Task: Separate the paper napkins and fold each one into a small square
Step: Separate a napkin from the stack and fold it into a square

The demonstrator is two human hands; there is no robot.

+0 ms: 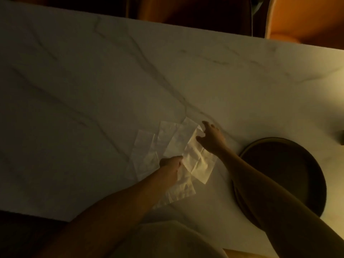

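Looking down at a dim, yellow-lit setup, nearest stuff first:

Lap: pale cloth (167, 239) at the bottom edge, right under the two bare forearms.

Left hand: the left hand (171, 164) is curled into a loose fist with the knuckles up, resting on the napkins. It looks pinched on a napkin edge, but the fingertips are tucked under, so I can't tell for sure.

Napkins: thin white paper napkins (175, 149) lie fanned out and overlapping on the table, roughly mid-frame. One folded-looking piece (182, 190) sits closest, just beside the left wrist. A brighter creased sheet (199, 162) lies between the two hands, and a couple of dimmer ones (145, 151) spread out to the left.

Right hand: the right hand (210, 138) is spread wide, fingers apart, hovering at the far right corner of the bright sheet. Touching or just above, can't really say.

Tray: a round dark brown tray (305, 164) sits right of the napkins, with the right forearm crossing over its near rim.

Table: white marble-look tabletop (93, 81) with grey veins.

Far side: orange-brown chairs (297, 19) past the far table edge.
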